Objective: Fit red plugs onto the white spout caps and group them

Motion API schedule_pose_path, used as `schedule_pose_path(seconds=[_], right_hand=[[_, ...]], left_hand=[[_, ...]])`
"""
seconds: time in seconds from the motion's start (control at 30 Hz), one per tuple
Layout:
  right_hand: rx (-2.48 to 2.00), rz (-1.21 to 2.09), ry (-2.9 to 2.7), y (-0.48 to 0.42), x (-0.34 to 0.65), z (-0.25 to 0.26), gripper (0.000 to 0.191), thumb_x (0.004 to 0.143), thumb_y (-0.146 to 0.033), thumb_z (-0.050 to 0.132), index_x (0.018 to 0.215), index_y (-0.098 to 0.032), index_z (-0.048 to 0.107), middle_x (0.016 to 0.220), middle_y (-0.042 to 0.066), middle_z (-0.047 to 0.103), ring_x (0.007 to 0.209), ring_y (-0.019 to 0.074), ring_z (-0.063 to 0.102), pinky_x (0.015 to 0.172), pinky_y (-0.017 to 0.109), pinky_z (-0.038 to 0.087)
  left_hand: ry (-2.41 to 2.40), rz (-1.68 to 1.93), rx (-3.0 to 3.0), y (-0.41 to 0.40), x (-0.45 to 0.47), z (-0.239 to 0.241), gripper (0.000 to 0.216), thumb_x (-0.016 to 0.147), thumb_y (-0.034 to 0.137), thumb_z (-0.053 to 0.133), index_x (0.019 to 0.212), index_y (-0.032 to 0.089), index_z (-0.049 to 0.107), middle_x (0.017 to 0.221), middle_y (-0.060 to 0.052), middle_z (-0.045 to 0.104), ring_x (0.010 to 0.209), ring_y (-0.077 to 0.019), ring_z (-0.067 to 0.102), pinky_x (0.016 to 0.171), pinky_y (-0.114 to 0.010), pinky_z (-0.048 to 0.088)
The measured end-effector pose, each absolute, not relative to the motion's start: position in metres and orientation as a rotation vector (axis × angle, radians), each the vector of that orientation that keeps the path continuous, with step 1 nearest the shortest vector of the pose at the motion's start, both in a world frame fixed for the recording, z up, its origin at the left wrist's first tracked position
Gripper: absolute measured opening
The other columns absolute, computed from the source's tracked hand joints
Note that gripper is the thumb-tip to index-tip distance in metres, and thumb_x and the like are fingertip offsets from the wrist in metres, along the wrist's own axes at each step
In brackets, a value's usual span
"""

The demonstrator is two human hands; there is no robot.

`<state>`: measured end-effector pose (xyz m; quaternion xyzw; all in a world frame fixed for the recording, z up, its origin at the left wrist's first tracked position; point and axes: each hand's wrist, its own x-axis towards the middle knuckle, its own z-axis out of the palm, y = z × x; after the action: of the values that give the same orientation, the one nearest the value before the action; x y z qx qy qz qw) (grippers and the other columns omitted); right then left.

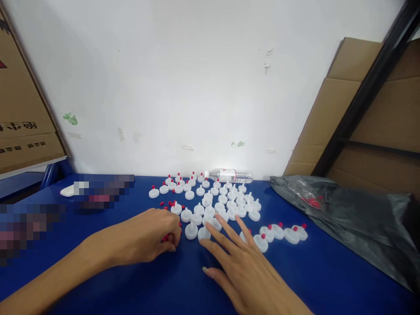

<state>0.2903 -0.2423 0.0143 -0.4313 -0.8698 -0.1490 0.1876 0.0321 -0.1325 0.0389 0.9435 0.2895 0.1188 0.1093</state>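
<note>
Two bare hands work over a blue desk [328,280] scattered with small plastic parts. Nearest the camera, the right hand [244,267] lies palm down with its fingers [226,225] spread wide and flat, the tips touching the near edge of a cluster of white caps [213,203]; it grips nothing. To its left, the left hand [149,236] rests on the desk with its fingers curled narrowly together, pinching a small red plug [165,238] just beside the closest white cap [190,230]. More loose red plugs [169,204] lie just beyond that hand. Several caps at the far side of the cluster and a row to the right [282,232] already carry red plugs on their spouts; those in the middle are plain white. A clear plastic bottle [229,176] lies on its side against the white wall [197,78] behind the caps. A dark plastic bag [354,218] sits at the right end of the desk, red pieces showing faintly through it, with cardboard boxes [387,118] behind.
</note>
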Motion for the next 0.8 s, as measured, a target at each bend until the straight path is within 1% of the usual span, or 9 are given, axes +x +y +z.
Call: schedule_pose_path(seconds=[0.1, 0.17, 0.23, 0.33, 0.4, 0.5, 0.57, 0.67, 0.8], right_hand=[[-1.216, -0.375, -2.401, -0.246, 0.293, 0.013, 0.031, 0.105, -0.038, 0.049, 0.132, -0.030, 0.060, 0.139, -0.003, 0.065, 0.138, 0.0248, 0.051, 0.117, 0.052, 0.040], [-1.235, -0.373, -2.359, -0.251, 0.298, 0.010, 0.030, 0.104, -0.039, 0.049, 0.130, -0.031, 0.061, 0.135, -0.001, 0.067, 0.133, 0.0239, 0.057, 0.115, 0.050, 0.044], [-1.245, -0.382, -2.342, -0.253, 0.301, 0.006, 0.033, 0.103, -0.045, 0.052, 0.131, -0.031, 0.061, 0.135, 0.003, 0.067, 0.129, 0.0259, 0.060, 0.110, 0.049, 0.048], [-1.230, -0.320, -2.339, -0.254, 0.300, 0.002, 0.039, 0.099, -0.049, 0.057, 0.133, -0.030, 0.060, 0.129, 0.004, 0.070, 0.121, 0.0257, 0.065, 0.107, 0.046, 0.051], [-1.228, -0.228, -2.309, -0.254, 0.297, 0.000, 0.031, 0.098, -0.042, 0.062, 0.126, -0.030, 0.062, 0.119, 0.002, 0.073, 0.111, 0.0226, 0.069, 0.103, 0.041, 0.054], [-1.271, -0.094, -2.260, -0.255, 0.293, -0.001, 0.013, 0.096, -0.027, 0.065, 0.109, -0.029, 0.066, 0.101, 0.000, 0.072, 0.093, 0.0190, 0.071, 0.087, 0.032, 0.058], [-1.287, -0.038, -2.258, -0.257, 0.292, 0.000, 0.012, 0.096, -0.020, 0.062, 0.105, -0.028, 0.065, 0.098, 0.000, 0.070, 0.086, 0.0173, 0.070, 0.079, 0.027, 0.058], [-1.262, -0.016, -2.249, -0.260, 0.292, -0.001, 0.020, 0.098, -0.014, 0.055, 0.110, -0.028, 0.063, 0.107, 0.001, 0.069, 0.091, 0.0168, 0.070, 0.082, 0.025, 0.058], [-1.223, 0.025, -2.153, -0.264, 0.294, -0.002, 0.025, 0.099, -0.012, 0.052, 0.118, -0.027, 0.055, 0.118, 0.002, 0.068, 0.107, 0.0173, 0.068, 0.095, 0.026, 0.057]], left_hand=[[0.727, 0.211, 2.718, -0.137, 0.039, 0.050, 0.008, 0.088, 0.016, 0.067, 0.087, 0.024, 0.070, 0.089, 0.001, 0.069, 0.075, -0.0146, 0.062, 0.066, -0.024, 0.044], [0.736, 0.247, 2.664, -0.140, 0.045, 0.056, 0.006, 0.094, 0.022, 0.063, 0.093, 0.024, 0.069, 0.087, 0.002, 0.070, 0.071, -0.0133, 0.061, 0.062, -0.023, 0.042], [0.769, 0.321, 2.595, -0.142, 0.053, 0.057, 0.011, 0.099, 0.028, 0.059, 0.096, 0.023, 0.069, 0.080, 0.003, 0.070, 0.066, -0.0118, 0.060, 0.059, -0.022, 0.041], [0.746, 0.504, 2.551, -0.144, 0.063, 0.048, 0.016, 0.099, 0.034, 0.060, 0.098, 0.023, 0.071, 0.082, 0.003, 0.071, 0.066, -0.0103, 0.061, 0.062, -0.020, 0.044], [0.664, 0.629, 2.573, -0.147, 0.068, 0.039, 0.016, 0.099, 0.035, 0.062, 0.102, 0.022, 0.071, 0.091, 0.001, 0.073, 0.069, -0.0103, 0.063, 0.067, -0.021, 0.048], [0.548, 0.730, 2.630, -0.151, 0.071, 0.025, 0.017, 0.102, 0.032, 0.058, 0.110, 0.022, 0.069, 0.099, -0.002, 0.073, 0.081, -0.0127, 0.067, 0.075, -0.021, 0.051], [0.477, 0.728, 2.679, -0.154, 0.072, 0.019, 0.020, 0.105, 0.029, 0.053, 0.116, 0.022, 0.068, 0.102, -0.003, 0.072, 0.085, -0.0130, 0.068, 0.074, -0.020, 0.051], [0.404, 0.685, 2.712, -0.155, 0.072, 0.013, 0.023, 0.106, 0.027, 0.049, 0.121, 0.023, 0.066, 0.104, -0.004, 0.070, 0.081, -0.0122, 0.068, 0.070, -0.019, 0.051], [0.391, 0.633, 2.708, -0.154, 0.072, 0.011, 0.023, 0.106, 0.027, 0.049, 0.118, 0.025, 0.068, 0.105, -0.003, 0.069, 0.077, -0.0109, 0.067, 0.069, -0.019, 0.050]])
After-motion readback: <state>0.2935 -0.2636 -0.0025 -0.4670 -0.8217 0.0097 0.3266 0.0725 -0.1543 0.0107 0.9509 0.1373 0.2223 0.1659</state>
